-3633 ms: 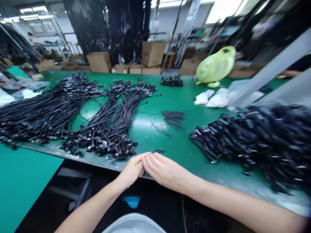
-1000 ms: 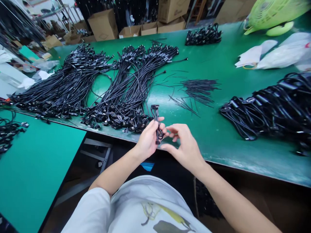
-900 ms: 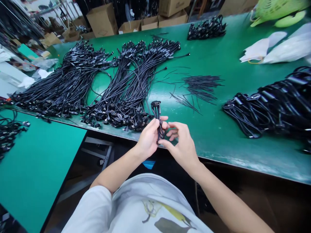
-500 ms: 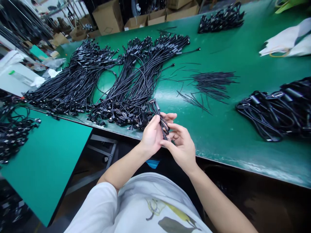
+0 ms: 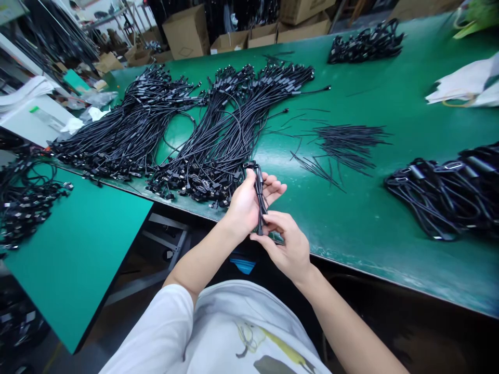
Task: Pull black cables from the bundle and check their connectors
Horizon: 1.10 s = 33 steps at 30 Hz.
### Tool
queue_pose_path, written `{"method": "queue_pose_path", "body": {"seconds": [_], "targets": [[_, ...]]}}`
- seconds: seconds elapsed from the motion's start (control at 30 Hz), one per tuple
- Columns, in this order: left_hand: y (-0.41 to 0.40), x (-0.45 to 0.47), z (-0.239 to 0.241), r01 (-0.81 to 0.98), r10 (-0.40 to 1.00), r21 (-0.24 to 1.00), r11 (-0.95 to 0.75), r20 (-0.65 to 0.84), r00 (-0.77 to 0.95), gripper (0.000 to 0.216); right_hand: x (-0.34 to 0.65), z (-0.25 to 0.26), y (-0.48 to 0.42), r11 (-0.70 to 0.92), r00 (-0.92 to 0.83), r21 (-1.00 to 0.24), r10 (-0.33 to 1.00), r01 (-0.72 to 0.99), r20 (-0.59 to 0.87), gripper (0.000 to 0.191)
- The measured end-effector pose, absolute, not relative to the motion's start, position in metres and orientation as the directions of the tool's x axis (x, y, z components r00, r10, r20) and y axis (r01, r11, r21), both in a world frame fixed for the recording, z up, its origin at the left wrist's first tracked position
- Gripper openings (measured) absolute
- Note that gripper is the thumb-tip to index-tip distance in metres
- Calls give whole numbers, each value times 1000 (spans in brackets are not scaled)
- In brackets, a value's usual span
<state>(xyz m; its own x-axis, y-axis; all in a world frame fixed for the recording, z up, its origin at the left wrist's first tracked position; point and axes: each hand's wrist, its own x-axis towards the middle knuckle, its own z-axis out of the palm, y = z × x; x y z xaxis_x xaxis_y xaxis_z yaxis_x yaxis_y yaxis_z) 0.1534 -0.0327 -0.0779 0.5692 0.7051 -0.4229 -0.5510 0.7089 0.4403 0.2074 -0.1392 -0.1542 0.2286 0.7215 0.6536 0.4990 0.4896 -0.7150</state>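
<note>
A black cable (image 5: 260,195), folded into a narrow bundle, lies across the palm of my left hand (image 5: 246,203). The left thumb presses on its upper part, while the other fingers extend out behind it. With thumb and fingertips, my right hand (image 5: 286,240) pinches the bundle's lower end. One connector shows at the top near the left thumb. Just beyond the hands is a pile of loose black cables (image 5: 230,140), its connector ends toward me. Thin black ties (image 5: 349,145) lie to the right of that pile.
Another cable pile (image 5: 128,124) spreads at the left. Folded cable bundles (image 5: 448,189) sit at the right, with more bundles (image 5: 366,42) at the back. Cardboard boxes (image 5: 187,34) stand past the far table edge. A lower green table (image 5: 78,234) adjoins at the left.
The cable bundle has turned more upright in my left hand, whose fingers have opened out. My right hand has moved down to the bundle's lower end. The view has shifted slightly.
</note>
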Motion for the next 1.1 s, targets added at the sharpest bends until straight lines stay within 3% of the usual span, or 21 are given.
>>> {"method": "queue_pose_path", "body": {"seconds": [0.13, 0.2, 0.4, 0.5, 0.6, 0.73, 0.8, 1.1], "targets": [[-33, 152, -74, -555, 616, 275, 785, -450, 647, 33, 205, -154, -144, 464, 281, -766, 740, 444, 611, 39], [-35, 149, -73, -542, 592, 250, 803, -447, 671, 32, 205, -153, -147, 461, 290, -769, 738, 442, 609, 31], [-43, 140, -84, -358, 562, 472, 805, -414, 716, 49, 207, -147, -151, 484, 227, -687, 703, 542, 674, 32], [-48, 137, -90, -306, 506, 474, 826, -381, 774, 46, 210, -148, -154, 455, 298, -757, 725, 468, 621, 40], [-54, 137, -92, -407, 576, 446, 797, -360, 734, 38, 214, -149, -154, 423, 319, -790, 749, 444, 580, 39], [-57, 141, -93, -588, 757, 485, 647, -319, 570, 27, 218, -149, -151, 335, 241, -582, 676, 741, 697, 29], [-58, 142, -95, -608, 797, 529, 592, -273, 538, 20, 218, -149, -148, 271, 254, -524, 642, 808, 723, 27], [-60, 143, -103, -624, 817, 541, 564, -258, 515, 30, 209, -144, -141, 197, 367, -607, 640, 770, 674, 10]]}}
